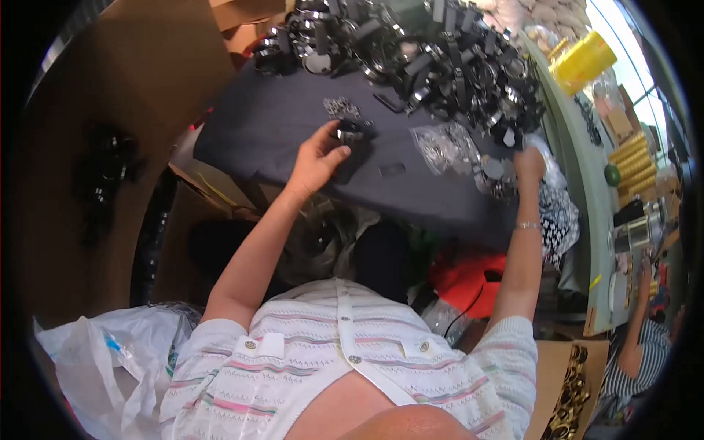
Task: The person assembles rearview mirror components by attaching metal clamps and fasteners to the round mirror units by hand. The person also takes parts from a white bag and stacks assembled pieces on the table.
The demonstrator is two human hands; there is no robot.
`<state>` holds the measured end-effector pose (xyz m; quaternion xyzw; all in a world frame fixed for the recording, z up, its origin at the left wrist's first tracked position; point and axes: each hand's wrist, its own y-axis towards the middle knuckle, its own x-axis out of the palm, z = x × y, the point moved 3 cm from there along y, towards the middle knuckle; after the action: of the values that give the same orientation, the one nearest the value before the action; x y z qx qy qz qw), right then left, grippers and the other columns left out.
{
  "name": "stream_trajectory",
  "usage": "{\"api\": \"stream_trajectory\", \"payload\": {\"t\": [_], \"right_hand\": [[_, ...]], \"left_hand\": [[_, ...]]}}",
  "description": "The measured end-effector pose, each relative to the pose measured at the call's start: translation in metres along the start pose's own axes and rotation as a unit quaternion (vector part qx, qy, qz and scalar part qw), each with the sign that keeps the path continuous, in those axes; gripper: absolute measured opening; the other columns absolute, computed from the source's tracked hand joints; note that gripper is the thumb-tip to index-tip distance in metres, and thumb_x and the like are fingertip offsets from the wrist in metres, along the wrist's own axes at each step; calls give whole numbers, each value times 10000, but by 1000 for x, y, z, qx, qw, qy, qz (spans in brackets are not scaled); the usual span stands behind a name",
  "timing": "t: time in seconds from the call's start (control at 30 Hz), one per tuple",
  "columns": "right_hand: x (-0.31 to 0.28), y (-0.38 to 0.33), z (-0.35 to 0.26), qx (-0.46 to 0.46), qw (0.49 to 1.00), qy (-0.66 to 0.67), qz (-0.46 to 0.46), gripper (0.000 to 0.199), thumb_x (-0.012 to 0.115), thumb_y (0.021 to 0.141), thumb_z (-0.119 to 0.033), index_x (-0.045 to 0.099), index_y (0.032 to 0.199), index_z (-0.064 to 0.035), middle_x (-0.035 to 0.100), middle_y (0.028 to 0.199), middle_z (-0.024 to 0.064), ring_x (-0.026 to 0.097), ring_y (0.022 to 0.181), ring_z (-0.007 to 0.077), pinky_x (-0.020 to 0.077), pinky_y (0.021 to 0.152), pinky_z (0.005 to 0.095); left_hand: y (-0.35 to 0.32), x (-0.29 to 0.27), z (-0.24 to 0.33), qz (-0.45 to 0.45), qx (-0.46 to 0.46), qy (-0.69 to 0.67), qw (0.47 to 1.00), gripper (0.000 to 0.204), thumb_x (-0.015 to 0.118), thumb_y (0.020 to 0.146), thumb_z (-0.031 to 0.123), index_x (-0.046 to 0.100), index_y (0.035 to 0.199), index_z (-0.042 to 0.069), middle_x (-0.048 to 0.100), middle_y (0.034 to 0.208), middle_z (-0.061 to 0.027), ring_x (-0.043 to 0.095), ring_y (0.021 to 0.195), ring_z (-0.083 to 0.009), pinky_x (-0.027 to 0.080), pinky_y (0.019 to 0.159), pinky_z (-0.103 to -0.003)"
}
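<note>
My left hand (318, 163) is closed at the near side of a round black piece with a silver band (350, 132), pinching it between thumb and fingers over the dark cloth. It looks like a watch. Just beyond lies a small heap of silver metal bits (341, 108). My right hand (529, 166) reaches to the table's right edge, fingers curled in, beside a cluster of small silver parts (496, 178) and some clear plastic wrap (548, 163). What it holds, if anything, is hidden. A clear bag of silver parts (445, 147) and a small dark flat piece (391, 170) lie between my hands.
A large pile of black and silver watch-like pieces (433, 62) covers the table's far side. A tall cardboard box (110, 66) stands at left, a white plastic bag (110, 359) below it. At right are a pale bench (598, 220), a yellow roll (584, 64) and another person (642, 352).
</note>
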<state>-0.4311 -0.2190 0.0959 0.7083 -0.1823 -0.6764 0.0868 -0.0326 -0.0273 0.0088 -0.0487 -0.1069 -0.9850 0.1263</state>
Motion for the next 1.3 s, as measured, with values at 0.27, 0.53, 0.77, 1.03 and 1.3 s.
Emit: {"api": "stream_trajectory", "payload": {"t": [0.27,0.53,0.77,1.03,1.3], "right_hand": [[-52,-75,-111,-217,888,399,69,123,620,801,-147,618,819,-25,622,717,122,616,652,235,460,596,314],[-22,-152,-259,-462,776,412,122,88,658,752,-76,575,778,-63,599,748,90,602,649,290,476,556,368],[-13,-170,-256,-502,781,362,82,74,617,773,-46,559,819,-55,595,796,82,602,675,289,483,570,373],[-12,-172,-262,-542,770,315,121,140,567,715,-3,550,843,-56,597,841,71,611,752,256,505,617,348],[-10,-180,-259,-539,762,318,166,132,574,695,-24,545,819,-58,584,820,47,606,740,231,506,616,326]], "left_hand": [[1,0,0,6,-1,6,1000,593,655,771,61,395,1299,-11,594,824,-42,525,689,-84,432,604,-228],[9,-1,-6,7,55,34,998,736,696,729,91,322,1359,12,622,826,-78,556,739,-108,454,700,-242],[3,-3,-4,-6,27,38,999,690,694,729,82,369,1334,12,628,820,-81,565,741,-111,461,723,-249],[5,-2,-1,-14,18,14,1000,517,669,763,49,470,1229,-54,618,870,-56,547,747,-82,465,694,-236],[7,-2,0,-43,30,21,998,413,626,831,86,504,1224,51,562,744,19,480,599,-38,401,502,-191]]}}
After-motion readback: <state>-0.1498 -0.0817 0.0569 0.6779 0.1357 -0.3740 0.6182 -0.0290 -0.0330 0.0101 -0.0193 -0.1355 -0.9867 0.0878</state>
